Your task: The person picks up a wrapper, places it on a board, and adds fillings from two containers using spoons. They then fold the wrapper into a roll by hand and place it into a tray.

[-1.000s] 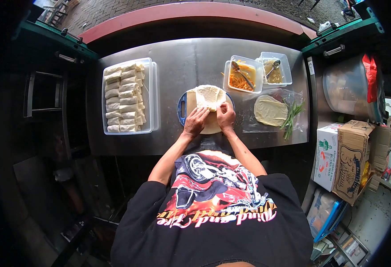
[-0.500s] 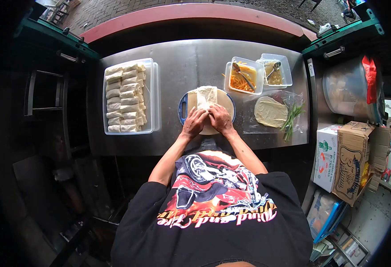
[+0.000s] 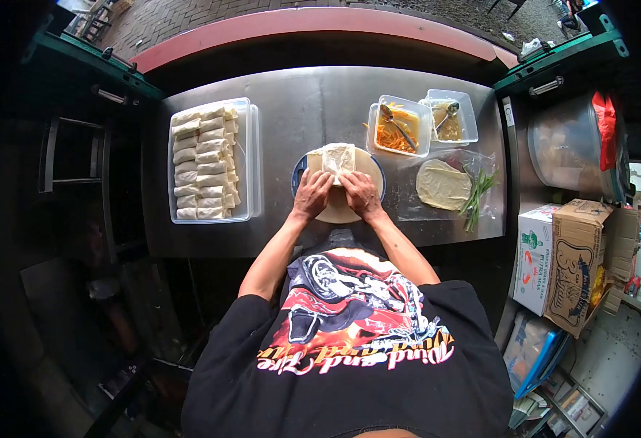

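A partly rolled spring roll wrapper (image 3: 339, 158) lies on a round board (image 3: 338, 212) with a blue rim, its flat end pointing away from me. My left hand (image 3: 313, 194) grips the left side of the rolled near end, fingers curled. On the right side of the same roll, my right hand (image 3: 361, 194) is closed with its fingertips on it. The two hands are close together, and whatever filling is inside the roll is hidden. To the right, a stack of round wrappers (image 3: 442, 185) lies on a plastic sheet beside green stalks (image 3: 479, 200).
A clear tray (image 3: 256, 191) of finished spring rolls (image 3: 211, 172) stands at left on the steel table (image 3: 284, 95). At back right are a tub of shredded carrot (image 3: 392, 136) and a second tub (image 3: 469, 128), each with a spoon. Cardboard boxes (image 3: 573, 266) are stacked beyond the table's right end.
My hands have spread slightly apart, the left one shifting left and up. The rolled end has moved a little farther away from me, leaving a shorter flat flap.
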A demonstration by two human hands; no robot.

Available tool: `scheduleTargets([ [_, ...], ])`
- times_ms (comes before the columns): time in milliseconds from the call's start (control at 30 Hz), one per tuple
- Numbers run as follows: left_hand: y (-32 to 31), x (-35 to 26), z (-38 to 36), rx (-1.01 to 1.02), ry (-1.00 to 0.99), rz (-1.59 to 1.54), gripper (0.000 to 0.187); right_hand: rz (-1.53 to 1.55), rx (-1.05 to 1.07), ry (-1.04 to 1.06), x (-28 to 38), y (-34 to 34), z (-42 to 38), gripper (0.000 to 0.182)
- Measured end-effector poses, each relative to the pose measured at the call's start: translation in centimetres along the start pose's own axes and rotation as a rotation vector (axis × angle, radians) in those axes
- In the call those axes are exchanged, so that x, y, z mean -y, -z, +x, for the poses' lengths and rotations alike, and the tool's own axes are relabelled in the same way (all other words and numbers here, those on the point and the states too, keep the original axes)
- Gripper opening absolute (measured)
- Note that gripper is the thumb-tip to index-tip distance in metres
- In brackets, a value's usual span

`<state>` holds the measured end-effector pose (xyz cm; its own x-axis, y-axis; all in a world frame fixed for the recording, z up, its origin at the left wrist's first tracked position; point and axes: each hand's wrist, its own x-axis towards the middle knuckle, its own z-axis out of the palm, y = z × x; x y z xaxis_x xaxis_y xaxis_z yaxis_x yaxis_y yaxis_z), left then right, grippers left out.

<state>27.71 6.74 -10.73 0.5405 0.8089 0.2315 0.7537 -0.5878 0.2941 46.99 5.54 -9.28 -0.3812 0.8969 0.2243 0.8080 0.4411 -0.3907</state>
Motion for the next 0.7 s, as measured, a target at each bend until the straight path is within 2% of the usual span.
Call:
scheduleTargets([
  [100, 0.4, 0.2, 1.0, 0.032, -0.028, -0.020, 0.035, 0.002, -0.035, 0.021, 0.1, 0.3, 0.7, 0.031],
  [233, 0.7, 0.6, 2.3, 0.024, -0.021, -0.087, 0.031, 0.058, 0.001, -0.059, -0.6, 0.2, 1.4, 0.032],
  [433, 0.4, 1.2, 4.0, -0.047, 0.152, -0.183, 0.026, 0.115, 0.006, -0.198, -1.3, 0.3, 2.7, 0.033],
  [600, 0.3, 1.4, 5.0, -0.100, 0.213, -0.210, 0.021, 0.055, -0.149, -0.179, -2.2, 0.1, 3.6, 0.023],
  [700, -0.1, 1.9, 4.7, -0.056, 0.191, -0.165, 0.020, 0.030, -0.096, -0.202, -2.5, 0.2, 3.7, 0.018],
])
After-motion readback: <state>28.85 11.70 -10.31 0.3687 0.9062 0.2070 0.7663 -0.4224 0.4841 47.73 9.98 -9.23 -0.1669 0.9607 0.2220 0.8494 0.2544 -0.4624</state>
